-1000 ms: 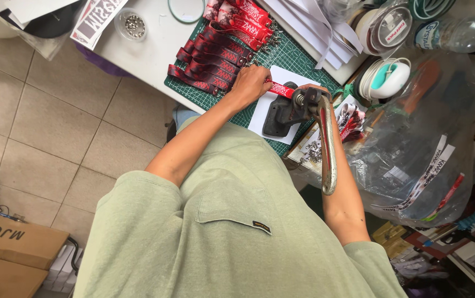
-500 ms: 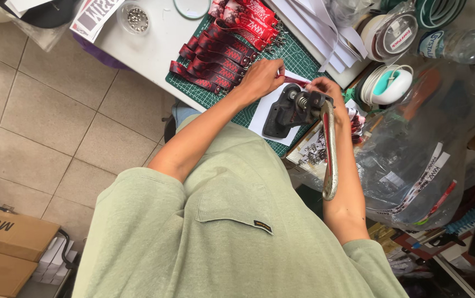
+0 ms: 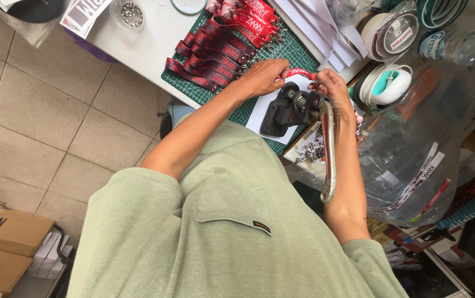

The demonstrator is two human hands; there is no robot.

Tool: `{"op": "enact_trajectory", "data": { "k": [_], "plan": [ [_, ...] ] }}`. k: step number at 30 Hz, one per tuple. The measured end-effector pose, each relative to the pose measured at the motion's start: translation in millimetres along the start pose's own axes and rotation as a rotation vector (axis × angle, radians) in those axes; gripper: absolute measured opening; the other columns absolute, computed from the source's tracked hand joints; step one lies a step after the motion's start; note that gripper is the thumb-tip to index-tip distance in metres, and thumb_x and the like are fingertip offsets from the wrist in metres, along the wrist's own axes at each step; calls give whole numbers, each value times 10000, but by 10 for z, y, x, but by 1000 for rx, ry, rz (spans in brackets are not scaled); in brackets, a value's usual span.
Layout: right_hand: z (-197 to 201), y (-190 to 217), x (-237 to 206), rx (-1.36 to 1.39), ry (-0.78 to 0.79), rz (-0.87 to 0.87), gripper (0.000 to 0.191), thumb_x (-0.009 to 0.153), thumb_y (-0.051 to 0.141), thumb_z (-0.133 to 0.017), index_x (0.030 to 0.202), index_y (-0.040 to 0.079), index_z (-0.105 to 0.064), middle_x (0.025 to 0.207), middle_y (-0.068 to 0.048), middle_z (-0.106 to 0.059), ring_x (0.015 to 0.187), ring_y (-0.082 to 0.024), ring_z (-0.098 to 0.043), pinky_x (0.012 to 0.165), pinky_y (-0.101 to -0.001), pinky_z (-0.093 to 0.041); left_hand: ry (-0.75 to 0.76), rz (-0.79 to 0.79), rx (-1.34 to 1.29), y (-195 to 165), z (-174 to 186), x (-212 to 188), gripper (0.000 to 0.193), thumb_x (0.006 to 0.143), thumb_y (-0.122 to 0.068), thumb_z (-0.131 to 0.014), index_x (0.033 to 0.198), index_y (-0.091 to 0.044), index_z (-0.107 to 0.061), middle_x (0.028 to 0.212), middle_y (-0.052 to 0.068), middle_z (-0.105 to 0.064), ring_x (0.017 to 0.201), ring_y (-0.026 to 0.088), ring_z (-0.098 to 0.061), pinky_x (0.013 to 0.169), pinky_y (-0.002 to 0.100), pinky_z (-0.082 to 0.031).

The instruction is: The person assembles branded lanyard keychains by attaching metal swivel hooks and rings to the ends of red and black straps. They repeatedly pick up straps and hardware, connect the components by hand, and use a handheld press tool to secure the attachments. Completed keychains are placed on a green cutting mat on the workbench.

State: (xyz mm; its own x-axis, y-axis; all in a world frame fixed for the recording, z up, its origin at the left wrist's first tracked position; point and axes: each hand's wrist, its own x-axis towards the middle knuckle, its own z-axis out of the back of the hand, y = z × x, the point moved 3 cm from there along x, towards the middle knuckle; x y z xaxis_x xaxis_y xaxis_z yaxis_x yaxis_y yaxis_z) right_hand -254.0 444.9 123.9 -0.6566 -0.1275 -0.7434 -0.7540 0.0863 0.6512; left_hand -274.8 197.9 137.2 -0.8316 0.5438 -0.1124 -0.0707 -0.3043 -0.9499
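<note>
My left hand (image 3: 263,76) and my right hand (image 3: 332,88) both pinch a red printed strap (image 3: 299,72) between them, just above a black hand press (image 3: 290,110) with a long silver lever (image 3: 328,152). The press stands on a white sheet on a green cutting mat (image 3: 298,55). A pile of finished red and black straps (image 3: 215,47) lies on the mat beyond my left hand.
A small box of metal clips (image 3: 310,150) sits by the press. A clear plastic bag (image 3: 419,143) with strap pieces is at the right. Tape rolls (image 3: 392,33), a water bottle (image 3: 458,47) and a round dish of small metal parts (image 3: 130,12) stand on the white table (image 3: 149,44). Cardboard boxes (image 3: 6,237) rest on the tiled floor.
My right hand left the press lever and rose to the strap. My left hand lifted the strap from the mat, so both hands now hold it above the press.
</note>
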Motion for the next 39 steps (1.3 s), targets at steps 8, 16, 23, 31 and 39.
{"op": "enact_trajectory", "data": {
  "k": [8,16,23,31,39],
  "plan": [
    [-94,-31,-22,-378,49,24,307,926,-10,-749,1224,-11,-673,1026,-38,-681,887,-89,-674,778,-219,-571,-91,-90,127,58,11,-133,315,762,8,-756,976,-66,-538,922,118,-650,929,363,-651,790,471,-503],
    [-135,-243,5,-426,147,-78,237,953,3,-628,1178,-19,-700,1041,-68,-735,868,-101,-713,785,-232,-603,-69,-48,210,156,-42,-247,315,775,21,-746,1002,-66,-545,953,113,-670,940,346,-669,775,467,-520],
    [-279,-332,147,-472,147,-121,242,907,12,-721,1143,-28,-684,1001,-101,-743,828,-121,-729,756,-253,-636,-41,0,266,317,0,-373,263,847,27,-713,1028,-61,-543,953,114,-662,943,349,-665,786,475,-523],
    [-325,-348,255,-529,164,-109,227,924,34,-753,1124,-43,-678,972,-110,-749,816,-125,-730,722,-253,-624,-248,-166,266,209,63,-449,417,730,-204,-846,1026,-37,-604,1002,157,-627,1022,351,-583,863,480,-419],
    [-336,-356,316,-538,200,-74,218,937,52,-756,1117,-40,-672,1006,-101,-754,864,-118,-734,770,-239,-608,-188,-148,106,211,-284,-250,218,794,-179,-822,988,-111,-750,967,36,-661,979,237,-636,872,426,-451]
  ]
}}
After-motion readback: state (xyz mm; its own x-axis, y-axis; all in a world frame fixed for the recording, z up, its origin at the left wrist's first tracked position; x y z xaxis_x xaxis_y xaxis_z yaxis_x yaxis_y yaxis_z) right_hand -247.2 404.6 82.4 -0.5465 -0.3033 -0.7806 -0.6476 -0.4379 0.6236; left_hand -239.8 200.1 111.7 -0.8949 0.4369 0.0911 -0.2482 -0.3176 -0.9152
